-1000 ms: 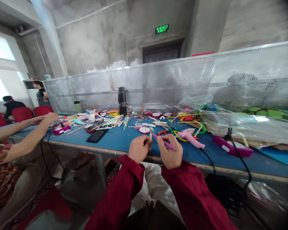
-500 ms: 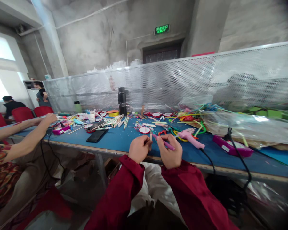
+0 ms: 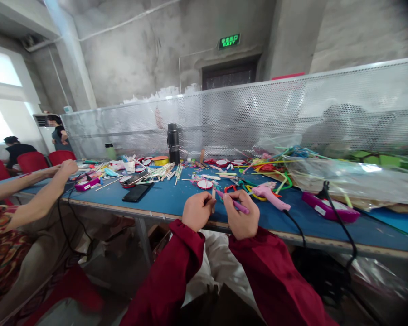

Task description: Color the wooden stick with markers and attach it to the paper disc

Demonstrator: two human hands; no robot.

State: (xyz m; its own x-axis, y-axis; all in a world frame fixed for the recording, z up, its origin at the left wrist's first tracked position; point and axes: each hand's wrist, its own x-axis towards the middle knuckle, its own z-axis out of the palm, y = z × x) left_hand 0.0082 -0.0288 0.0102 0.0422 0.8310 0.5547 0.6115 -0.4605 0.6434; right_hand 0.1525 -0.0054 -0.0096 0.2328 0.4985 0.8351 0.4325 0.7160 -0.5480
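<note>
Near the front edge of the blue table [image 3: 170, 197], my left hand [image 3: 196, 212] pinches a short pale strip [image 3: 214, 192] that stands upright from the fingertips. A purple pen-like stick [image 3: 240, 207] lies in my right hand [image 3: 244, 217], its fingers closed around it. The stick's tip points left, close to the strip; whether they touch I cannot tell. Just behind my hands sits a small round white piece with a red rim [image 3: 204, 184]. A pink hot glue gun [image 3: 268, 195] rests to the right of my right hand, its black cord running off the edge.
Several pale sticks [image 3: 159, 173] are heaped behind a black phone [image 3: 138, 192]. A black thermos [image 3: 173, 142] stands at the back. Purple power strips [image 3: 329, 207] lie right and left. Plastic bags [image 3: 357, 179] cover the right side. A co-worker's hands [image 3: 66, 168] are at far left.
My right hand and the purple stick have shifted very slightly to the right. My left hand stays put. The co-worker's hands have moved a little left.
</note>
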